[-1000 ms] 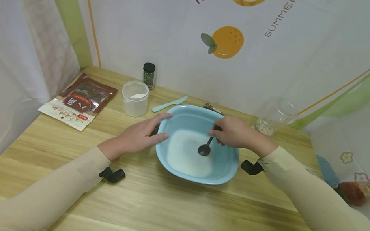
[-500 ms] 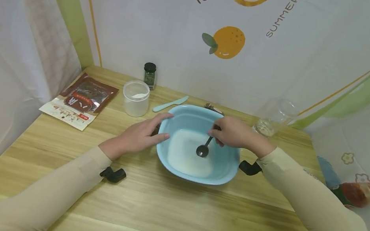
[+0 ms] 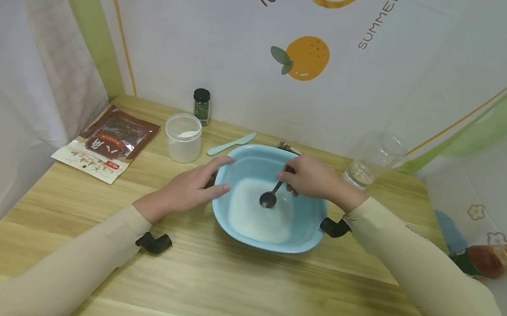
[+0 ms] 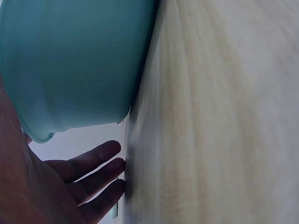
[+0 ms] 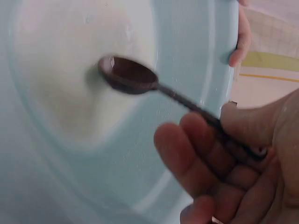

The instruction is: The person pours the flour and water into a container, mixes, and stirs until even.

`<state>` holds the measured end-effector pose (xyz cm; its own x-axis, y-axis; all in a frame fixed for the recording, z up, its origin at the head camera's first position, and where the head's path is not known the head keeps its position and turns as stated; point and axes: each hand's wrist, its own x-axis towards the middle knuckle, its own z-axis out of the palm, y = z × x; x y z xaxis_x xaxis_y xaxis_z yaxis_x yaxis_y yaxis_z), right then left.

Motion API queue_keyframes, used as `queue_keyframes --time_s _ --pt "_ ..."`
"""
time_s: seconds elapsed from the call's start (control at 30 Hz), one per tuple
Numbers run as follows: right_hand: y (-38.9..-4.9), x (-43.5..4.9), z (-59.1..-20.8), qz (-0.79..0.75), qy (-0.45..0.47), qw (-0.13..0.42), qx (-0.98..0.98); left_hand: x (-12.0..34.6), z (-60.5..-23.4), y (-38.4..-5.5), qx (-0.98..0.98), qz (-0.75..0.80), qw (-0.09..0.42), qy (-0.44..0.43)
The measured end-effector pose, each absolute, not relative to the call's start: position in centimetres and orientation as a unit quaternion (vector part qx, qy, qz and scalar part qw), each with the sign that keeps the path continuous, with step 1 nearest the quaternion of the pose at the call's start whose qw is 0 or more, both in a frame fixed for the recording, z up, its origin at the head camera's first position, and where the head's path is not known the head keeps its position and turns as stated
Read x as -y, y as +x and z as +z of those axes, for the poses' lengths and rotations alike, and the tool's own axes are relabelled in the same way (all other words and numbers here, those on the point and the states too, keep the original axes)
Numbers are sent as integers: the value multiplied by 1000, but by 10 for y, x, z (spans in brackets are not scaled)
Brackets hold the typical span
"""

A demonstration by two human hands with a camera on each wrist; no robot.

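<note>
A light blue basin (image 3: pixel 270 245) stands mid-table with milky white liquid (image 3: pixel 254 218) in its bottom. My left hand (image 3: pixel 183 190) rests at its left rim, thumb and index finger laid over the edge. In the left wrist view, the other fingers (image 4: pixel 96 179) of that hand stretch out straight, apart from the basin wall (image 4: pixel 79 65). My right hand (image 3: pixel 313 178) reaches over the far right rim and pinches a dark spoon (image 3: pixel 269 199) by its handle. In the right wrist view, the spoon's bowl (image 5: pixel 128 74) hangs close over the liquid.
Behind the basin lie a pale butter knife (image 3: pixel 231 144) and a small item partly hidden by the rim. A tub of white powder (image 3: pixel 184 139), a spice jar (image 3: pixel 201 107) and a brown packet (image 3: pixel 110 142) are left; a glass (image 3: pixel 365 169) and sauce bottle (image 3: pixel 494 259) right.
My right hand has carried the spoon a little to the left over the liquid. The left hand and the basin have stayed in place; the head view has shifted slightly.
</note>
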<state>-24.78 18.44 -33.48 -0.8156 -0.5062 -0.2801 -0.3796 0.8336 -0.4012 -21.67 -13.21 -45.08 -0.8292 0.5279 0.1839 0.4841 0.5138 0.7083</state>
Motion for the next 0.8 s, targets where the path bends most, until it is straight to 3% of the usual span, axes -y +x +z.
queue_keyframes --time_s 0.2,0.6,0.8 --pt "-249 -184 -338 -178 -231 181 -939 132 -452 -218 -871 398 25 288" --pt "-242 -186 -331 -178 -335 298 -876 132 -449 -219 -867 402 31 292" --pt "-243 -179 -336 -183 -337 280 -880 132 -452 -218 -867 404 24 291"
